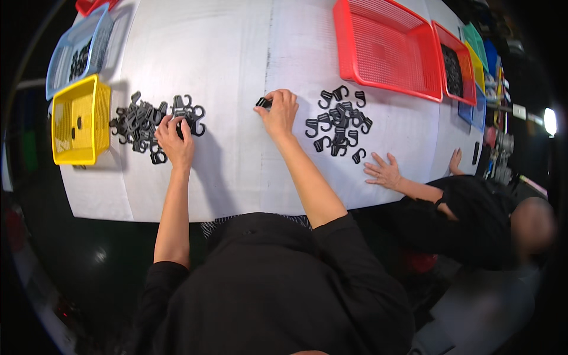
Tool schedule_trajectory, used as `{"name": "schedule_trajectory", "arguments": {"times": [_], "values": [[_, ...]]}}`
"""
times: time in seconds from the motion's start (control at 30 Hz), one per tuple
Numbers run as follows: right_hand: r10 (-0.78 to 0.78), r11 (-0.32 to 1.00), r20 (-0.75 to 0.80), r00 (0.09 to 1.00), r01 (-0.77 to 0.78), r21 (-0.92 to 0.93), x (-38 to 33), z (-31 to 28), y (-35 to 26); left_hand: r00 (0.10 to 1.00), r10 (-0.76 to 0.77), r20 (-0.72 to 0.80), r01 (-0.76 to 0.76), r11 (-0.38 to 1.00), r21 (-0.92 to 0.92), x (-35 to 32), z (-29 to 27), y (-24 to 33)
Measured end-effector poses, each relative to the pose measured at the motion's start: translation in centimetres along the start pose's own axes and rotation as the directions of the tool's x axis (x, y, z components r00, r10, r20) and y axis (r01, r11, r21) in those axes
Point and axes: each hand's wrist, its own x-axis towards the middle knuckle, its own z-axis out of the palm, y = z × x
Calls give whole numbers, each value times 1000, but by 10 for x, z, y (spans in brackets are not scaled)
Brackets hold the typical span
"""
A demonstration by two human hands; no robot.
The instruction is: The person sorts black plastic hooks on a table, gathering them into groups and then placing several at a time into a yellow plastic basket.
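Hooks (142,121) lie piled at ten o'clock; left hand (175,141) picks there, grip unclear. Right hand (278,111) pinches one clip (263,103); joining likely follows, needing alignment.

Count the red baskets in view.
3: a large red basket at top centre-right, a second just right of it holding black parts, and a corner at the top-left edge, mostly cropped.

Hidden, cropped and unclear parts

The left hand (175,141) covers part of the black plastic hook pile (142,123); at twelve o'clock the red plastic mesh basket (384,44) is cut off; the co-worker's face is blurred.
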Motion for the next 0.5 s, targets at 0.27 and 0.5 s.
{"name": "schedule_trajectory", "arguments": {"times": [0.27,0.5], "values": [[206,938,-338,918,-88,334,-38,-68,94,872,448,197,-425,893,-149,-38,5,65],[31,971,-454,890,-136,-199,-7,-121,210,416,650,637,-576,730,-368,-65,78,204]]}}
